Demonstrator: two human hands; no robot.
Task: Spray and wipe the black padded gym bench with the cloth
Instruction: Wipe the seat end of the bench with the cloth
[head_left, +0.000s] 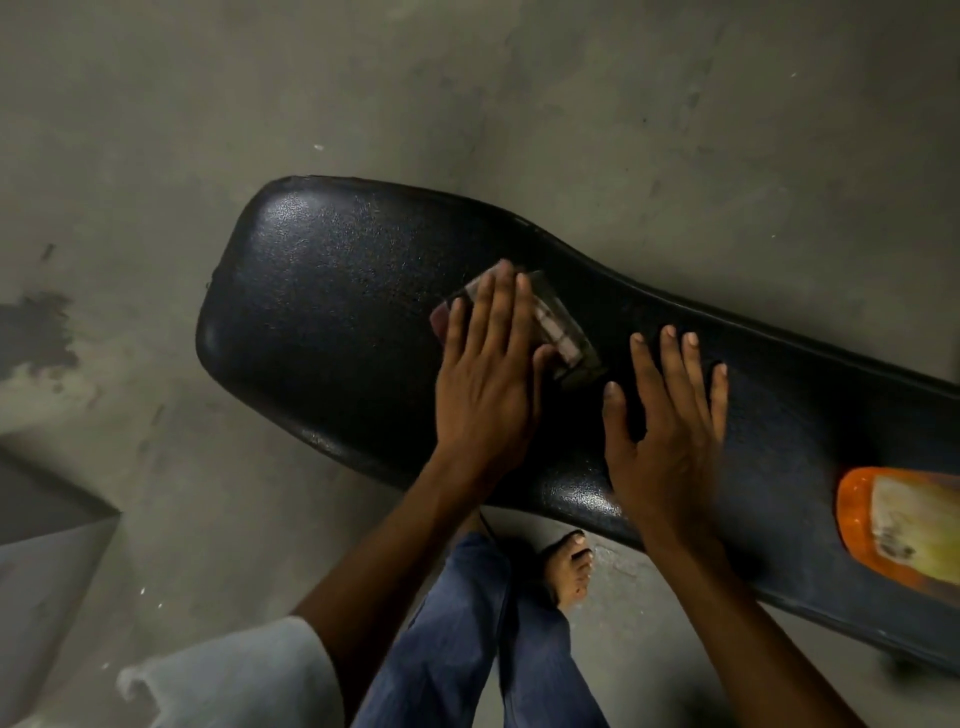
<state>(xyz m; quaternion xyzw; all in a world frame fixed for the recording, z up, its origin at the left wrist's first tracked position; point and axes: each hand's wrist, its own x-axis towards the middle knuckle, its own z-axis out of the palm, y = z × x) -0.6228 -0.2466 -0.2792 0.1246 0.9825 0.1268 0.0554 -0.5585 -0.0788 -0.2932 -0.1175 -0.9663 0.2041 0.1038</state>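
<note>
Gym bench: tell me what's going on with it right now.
A person stands over the black padded bench, cleaning it. The left hand lies flat on a folded cloth, pressing it against the pad near the middle. The right hand rests open on the bare pad beside it, holding nothing. An orange spray bottle lies on its side on the bench at the right edge of the view. The pad shows a sheen at its wide end.
</note>
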